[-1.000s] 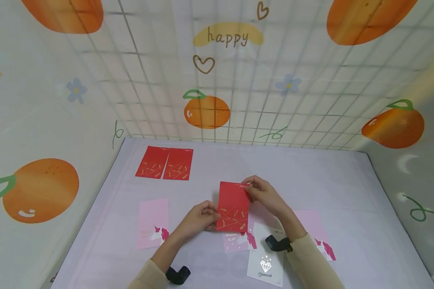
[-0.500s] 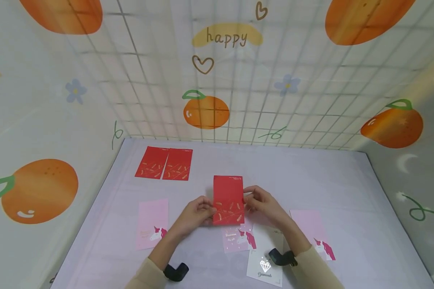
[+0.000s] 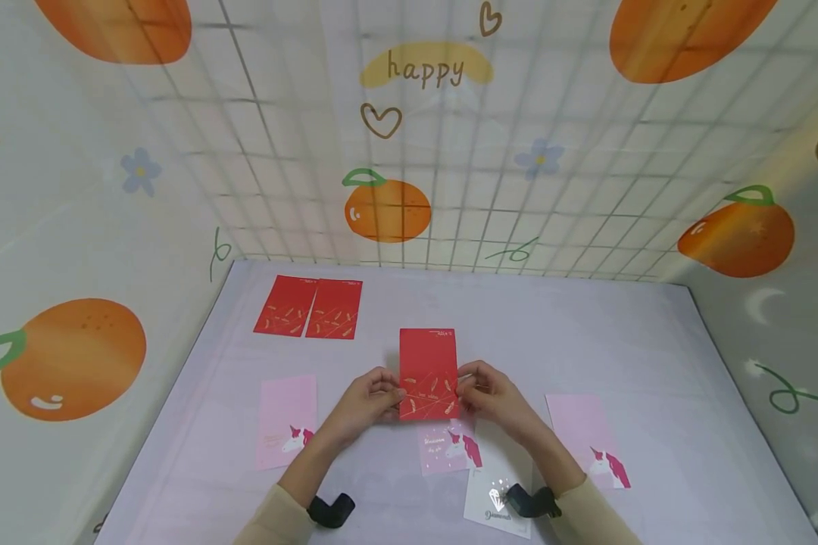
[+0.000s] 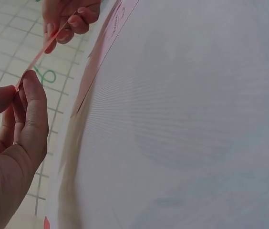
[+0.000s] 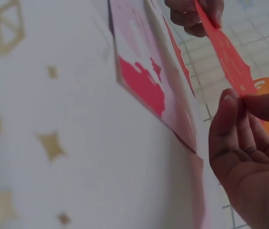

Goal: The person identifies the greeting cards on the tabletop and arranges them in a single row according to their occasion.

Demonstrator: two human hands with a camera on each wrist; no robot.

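Observation:
A red card point(image 3: 428, 363) with gold feather-like marks is held up between both hands, above the table. My left hand point(image 3: 368, 401) pinches its left edge between thumb and fingers; my right hand point(image 3: 494, 397) pinches the right edge. Both wrist views show the card nearly edge-on, raised off the surface, with thumb and fingertips on either side of it. Below it lies a pink unicorn card point(image 3: 443, 450), its upper part hidden by the red card. A white card with a diamond print point(image 3: 494, 499) overlaps that pink card and is partly covered by my right wrist.
Two more red cards point(image 3: 282, 306) lie side by side at the back left of the white-covered table point(image 3: 552, 325). One pink unicorn card point(image 3: 288, 412) lies left of my left hand, another point(image 3: 579, 428) right of my right forearm. A patterned curtain point(image 3: 450, 151) hangs behind.
The red card has moved a little left and away from me, and has straightened from a slight tilt. My right hand has slid from its top right corner down to the right edge.

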